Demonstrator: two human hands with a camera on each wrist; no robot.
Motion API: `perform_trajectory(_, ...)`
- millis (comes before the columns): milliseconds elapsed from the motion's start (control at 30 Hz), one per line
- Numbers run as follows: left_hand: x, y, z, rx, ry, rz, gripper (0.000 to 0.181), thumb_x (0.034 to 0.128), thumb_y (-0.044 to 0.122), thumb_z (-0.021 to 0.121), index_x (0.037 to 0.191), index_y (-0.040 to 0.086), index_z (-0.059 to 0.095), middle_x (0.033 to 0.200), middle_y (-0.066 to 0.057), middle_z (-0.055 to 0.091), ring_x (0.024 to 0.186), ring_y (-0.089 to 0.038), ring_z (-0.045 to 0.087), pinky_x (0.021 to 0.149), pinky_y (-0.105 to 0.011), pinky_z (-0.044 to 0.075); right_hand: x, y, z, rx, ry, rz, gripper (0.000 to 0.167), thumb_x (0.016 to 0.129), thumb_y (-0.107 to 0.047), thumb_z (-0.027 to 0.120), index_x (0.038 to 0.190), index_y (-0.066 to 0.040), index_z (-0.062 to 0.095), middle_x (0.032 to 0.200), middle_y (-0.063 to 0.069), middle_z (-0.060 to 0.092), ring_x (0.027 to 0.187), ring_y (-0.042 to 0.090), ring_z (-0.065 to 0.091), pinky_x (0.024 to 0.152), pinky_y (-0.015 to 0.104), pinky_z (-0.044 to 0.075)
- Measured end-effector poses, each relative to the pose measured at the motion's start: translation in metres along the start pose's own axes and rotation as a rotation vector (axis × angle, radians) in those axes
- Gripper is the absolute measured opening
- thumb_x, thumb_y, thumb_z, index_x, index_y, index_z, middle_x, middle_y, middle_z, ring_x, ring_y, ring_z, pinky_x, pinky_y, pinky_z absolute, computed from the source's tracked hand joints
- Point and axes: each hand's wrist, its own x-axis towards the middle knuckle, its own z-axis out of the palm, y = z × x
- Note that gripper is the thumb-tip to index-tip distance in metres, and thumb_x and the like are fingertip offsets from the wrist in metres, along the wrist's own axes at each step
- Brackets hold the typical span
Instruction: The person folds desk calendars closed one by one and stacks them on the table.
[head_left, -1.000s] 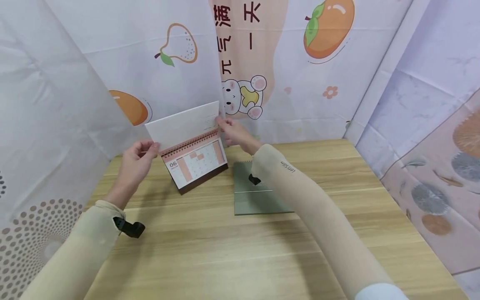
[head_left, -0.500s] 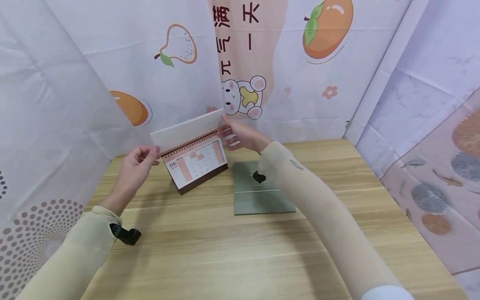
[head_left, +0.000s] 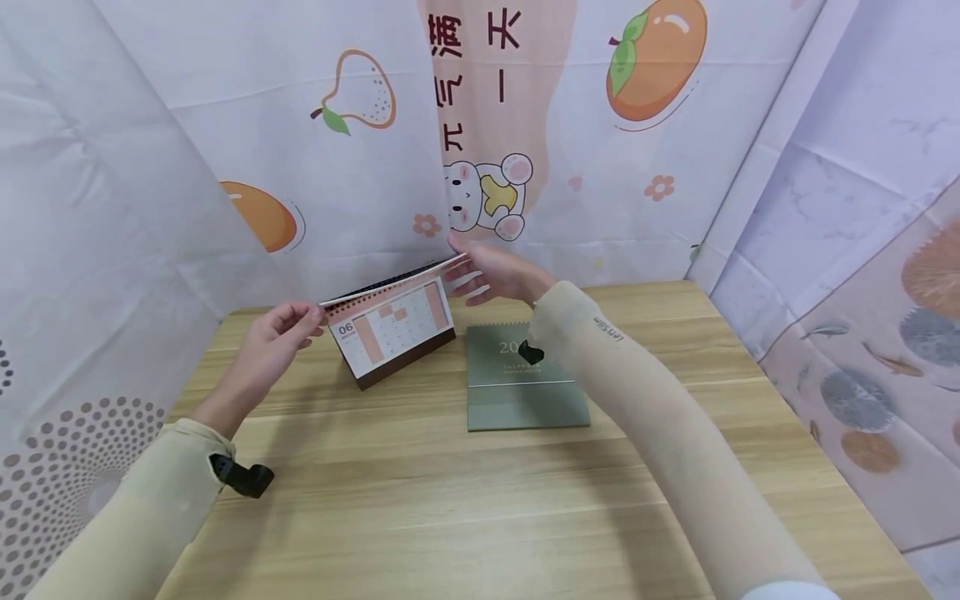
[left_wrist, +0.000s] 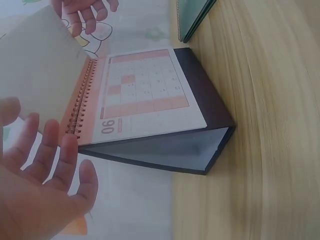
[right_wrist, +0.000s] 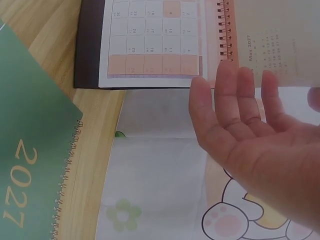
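Observation:
A flip desk calendar [head_left: 393, 325] with a dark base and a "06" page stands tilted at the back of the table. Its raised upper page [left_wrist: 45, 70] is seen nearly edge-on in the head view. My left hand [head_left: 281, 333] pinches that page's left corner between thumb and curled forefinger. At the right corner, my right hand [head_left: 498, 273] has its fingers spread and relaxed beside the page; the right wrist view shows them in front of its edge. A green 2027 calendar [head_left: 517, 404] lies to the right.
The wooden table [head_left: 450, 500] runs toward me in front of both calendars. Close behind it hangs a white printed cloth [head_left: 360, 183] with fruit and a bunny. More cloth [head_left: 862, 333] borders the right side.
The calendar's raised page has tipped backward and down, from upright to nearly edge-on. My right hand has shifted slightly right with its fingers opened out; my left has come slightly down.

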Motion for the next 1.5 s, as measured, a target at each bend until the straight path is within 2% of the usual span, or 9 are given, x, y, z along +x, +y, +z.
perform_trajectory(167, -0.002, -0.001, -0.002, -0.054, -0.048, -0.012, 0.034, 0.106, 0.036, 0.055, 0.114, 0.003, 0.06, 0.102, 0.012, 0.067, 0.097, -0.007, 0.061, 0.081, -0.016, 0.05, 0.0, 0.001, -0.002, -0.009, -0.002, 0.002, 0.057, 0.106, -0.057, 0.036, 0.134, -0.009, 0.05, 0.142, 0.024, 0.049, 0.116, 0.038, 0.058, 0.1, 0.055, 0.048)
perform_trajectory(400, -0.004, -0.005, 0.001, -0.087, -0.1, -0.023, 0.031, 0.1072, 0.035, 0.052, 0.112, 0.007, 0.062, 0.102, 0.016, 0.066, 0.098, -0.005, 0.061, 0.085, -0.018, 0.05, 0.002, 0.011, -0.003, -0.036, -0.009, 0.03, 0.048, 0.106, -0.048, 0.046, 0.126, -0.006, 0.058, 0.114, 0.016, 0.063, 0.103, 0.032, 0.063, 0.1, 0.056, 0.047)
perform_trajectory(567, -0.004, -0.007, 0.005, -0.041, -0.083, -0.084, 0.043, 0.1049, 0.039, 0.056, 0.118, -0.002, 0.062, 0.098, 0.019, 0.067, 0.097, -0.003, 0.061, 0.083, -0.017, 0.05, 0.004, 0.017, -0.002, -0.087, -0.011, 0.046, 0.035, 0.104, -0.038, 0.059, 0.121, -0.007, 0.063, 0.091, 0.008, 0.068, 0.089, 0.025, 0.062, 0.1, 0.054, 0.047)
perform_trajectory(667, -0.003, -0.01, 0.008, -0.045, -0.084, -0.13, 0.04, 0.1021, 0.039, 0.062, 0.116, 0.001, 0.066, 0.096, 0.02, 0.067, 0.097, -0.005, 0.06, 0.082, -0.017, 0.05, 0.007, 0.022, -0.001, -0.131, -0.005, 0.045, 0.028, 0.102, -0.035, 0.063, 0.112, -0.009, 0.066, 0.087, 0.004, 0.067, 0.086, 0.022, 0.06, 0.097, 0.053, 0.048)
perform_trajectory(800, -0.003, -0.017, 0.011, -0.054, -0.094, -0.162, 0.028, 0.1001, 0.035, 0.066, 0.104, 0.007, 0.069, 0.091, 0.018, 0.066, 0.093, -0.007, 0.059, 0.081, -0.018, 0.05, 0.009, 0.031, 0.004, -0.228, 0.003, 0.051, 0.026, 0.1, -0.036, 0.065, 0.105, -0.01, 0.064, 0.095, 0.005, 0.063, 0.088, 0.021, 0.059, 0.096, 0.052, 0.05)
perform_trajectory(900, -0.003, -0.023, 0.013, -0.016, -0.101, -0.168, 0.032, 0.0998, 0.034, 0.067, 0.103, 0.002, 0.068, 0.088, 0.016, 0.064, 0.089, -0.007, 0.058, 0.081, -0.02, 0.05, 0.008, 0.037, 0.009, -0.278, 0.003, 0.066, 0.027, 0.101, -0.034, 0.064, 0.112, -0.01, 0.06, 0.1, 0.006, 0.058, 0.095, 0.024, 0.058, 0.094, 0.051, 0.051)
perform_trajectory(1033, -0.003, -0.028, 0.015, 0.032, -0.112, -0.192, 0.036, 0.0991, 0.037, 0.067, 0.102, 0.001, 0.067, 0.088, 0.014, 0.064, 0.09, -0.009, 0.058, 0.082, -0.023, 0.049, 0.009, 0.042, 0.013, -0.279, 0.012, 0.078, 0.032, 0.102, -0.03, 0.063, 0.123, -0.008, 0.056, 0.1, 0.008, 0.053, 0.098, 0.029, 0.056, 0.101, 0.057, 0.045)
perform_trajectory(1233, 0.0, -0.033, 0.018, 0.078, -0.115, -0.25, 0.046, 0.0995, 0.041, 0.065, 0.111, -0.004, 0.067, 0.089, 0.012, 0.065, 0.091, -0.012, 0.058, 0.084, -0.027, 0.048, 0.012, 0.045, 0.016, -0.333, 0.011, 0.082, 0.047, 0.101, -0.031, 0.064, 0.14, -0.008, 0.053, 0.121, 0.007, 0.059, 0.113, 0.032, 0.061, 0.104, 0.059, 0.043)
perform_trajectory(1500, 0.002, -0.036, 0.019, 0.113, -0.123, -0.272, 0.053, 0.1, 0.046, 0.063, 0.118, -0.004, 0.065, 0.097, 0.006, 0.068, 0.1, -0.023, 0.055, 0.091, -0.038, 0.047, 0.013, 0.046, 0.016, -0.365, 0.007, 0.075, 0.062, 0.101, -0.033, 0.064, 0.153, -0.006, 0.042, 0.141, 0.011, 0.053, 0.121, 0.036, 0.057, 0.103, 0.058, 0.045)
